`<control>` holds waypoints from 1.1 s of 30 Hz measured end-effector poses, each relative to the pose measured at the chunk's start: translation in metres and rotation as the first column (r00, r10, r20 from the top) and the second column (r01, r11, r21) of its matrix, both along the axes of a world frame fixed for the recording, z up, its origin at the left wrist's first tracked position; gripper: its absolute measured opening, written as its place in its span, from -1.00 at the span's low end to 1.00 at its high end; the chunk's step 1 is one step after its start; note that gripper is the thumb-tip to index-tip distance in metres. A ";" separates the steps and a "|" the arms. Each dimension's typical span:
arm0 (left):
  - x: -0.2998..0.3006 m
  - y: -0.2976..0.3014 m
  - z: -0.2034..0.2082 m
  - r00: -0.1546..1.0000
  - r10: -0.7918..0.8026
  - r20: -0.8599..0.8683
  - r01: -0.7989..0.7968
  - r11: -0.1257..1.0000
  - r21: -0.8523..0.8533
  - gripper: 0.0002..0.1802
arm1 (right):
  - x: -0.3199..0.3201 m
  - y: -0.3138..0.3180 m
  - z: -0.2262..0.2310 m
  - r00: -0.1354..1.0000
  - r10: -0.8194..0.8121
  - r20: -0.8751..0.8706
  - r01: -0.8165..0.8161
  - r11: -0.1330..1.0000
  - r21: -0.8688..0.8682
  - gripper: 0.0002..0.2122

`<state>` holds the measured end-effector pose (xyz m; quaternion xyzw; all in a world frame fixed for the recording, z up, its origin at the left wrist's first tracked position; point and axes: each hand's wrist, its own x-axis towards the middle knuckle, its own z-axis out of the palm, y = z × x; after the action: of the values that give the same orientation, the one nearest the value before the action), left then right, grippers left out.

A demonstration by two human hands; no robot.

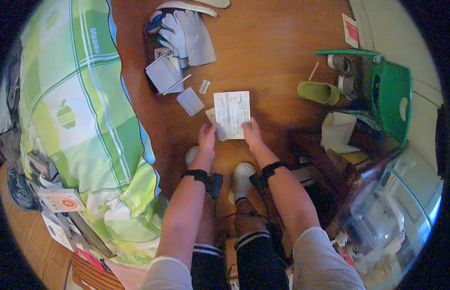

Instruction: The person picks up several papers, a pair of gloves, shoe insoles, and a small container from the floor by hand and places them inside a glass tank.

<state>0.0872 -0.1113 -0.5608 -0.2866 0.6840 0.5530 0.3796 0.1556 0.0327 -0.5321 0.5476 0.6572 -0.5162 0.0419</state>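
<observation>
A white sheet of paper (233,113) covered in small dark print is held out in front of me. My right hand (252,133) pinches its lower right edge, with the thumb on top. At the lower left edge my left hand (207,137) grips the sheet; its fingertips are partly hidden. A small beige piece (210,115) pokes out from behind the sheet's left side. Left of the sheet, on the wooden floor (268,43), lie a pale square card or box (190,101) and a little white piece (204,86).
Work gloves (179,36) and a white box (163,75) lie at the far left. A bed with a green checked cover (99,121) borders my left. To my right are a green slipper (319,93), a green plastic stool (395,101) and a clear plastic container (377,220).
</observation>
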 end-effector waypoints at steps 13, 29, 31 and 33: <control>-0.031 0.035 0.023 0.985 0.010 0.171 -0.065 0.944 0.323 -0.57 | -0.008 -0.003 -0.029 1.000 -0.001 -0.005 0.001 0.996 0.093 -0.75; -0.046 0.085 0.223 0.981 -0.191 -0.014 0.181 0.899 0.399 -0.56 | -0.032 0.047 0.253 0.977 -0.171 -0.124 0.178 0.983 0.048 -0.81; -0.039 0.106 0.278 0.978 -0.162 0.131 0.059 0.819 0.571 -0.54 | -0.012 0.063 0.275 0.977 -0.195 -0.088 0.204 0.973 0.108 -0.81; -0.034 0.126 0.340 0.942 -0.181 0.283 -0.074 0.709 0.701 -0.48 | 0.015 0.073 0.267 0.955 -0.225 -0.193 0.260 0.950 0.174 -0.81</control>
<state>0.0527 0.0145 -0.2209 -0.1891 0.3564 0.7035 0.5850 0.1709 0.1054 -0.2655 0.5795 0.6339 -0.4946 -0.1333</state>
